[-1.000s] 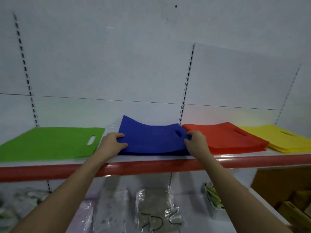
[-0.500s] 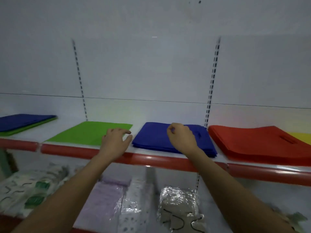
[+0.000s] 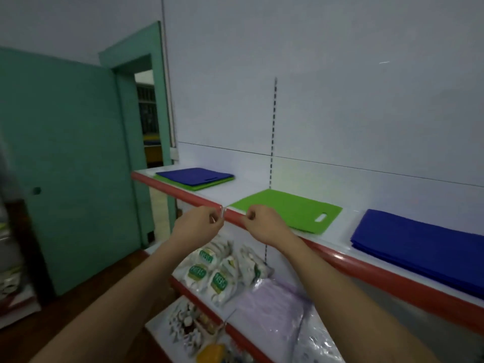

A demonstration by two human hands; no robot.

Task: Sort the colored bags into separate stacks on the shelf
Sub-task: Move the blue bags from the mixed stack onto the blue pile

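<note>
Both hands are up in front of the shelf (image 3: 183, 196), and neither one has a bag in it. The left hand (image 3: 197, 226) hangs just before the red front lip, fingers curled in loosely around nothing. The right hand (image 3: 264, 224) sits close beside it, also loosely curled and carrying nothing, its knuckles overlapping the red lip from this angle; whether it actually touches the edge cannot be told. Both forearms run up from the bottom of the view.

On the shelf, right behind the right hand, lies the green bag (image 3: 288, 208), flat, with its cut-out handle slot toward the right end. Farther right, well apart from it, sits the blue stack (image 3: 419, 244), several layers thick and running out of view at the right edge. Over at the far left end of the shelf there is a mixed pile: a blue bag (image 3: 193, 175) lies on top of a second green bag (image 3: 222, 181), whose edge peeks out below and to the right.

Below, on the lower shelf (image 3: 243, 336), lie packets with green labels (image 3: 209, 273), a lilac sheet in clear wrap (image 3: 272, 305) and something yellow (image 3: 210, 353) at the bottom edge, too blurred to name. To the left stands a teal door (image 3: 65, 166), with an open doorway (image 3: 149, 113) next to it. The white back panel (image 3: 340, 87) rises behind everything.
</note>
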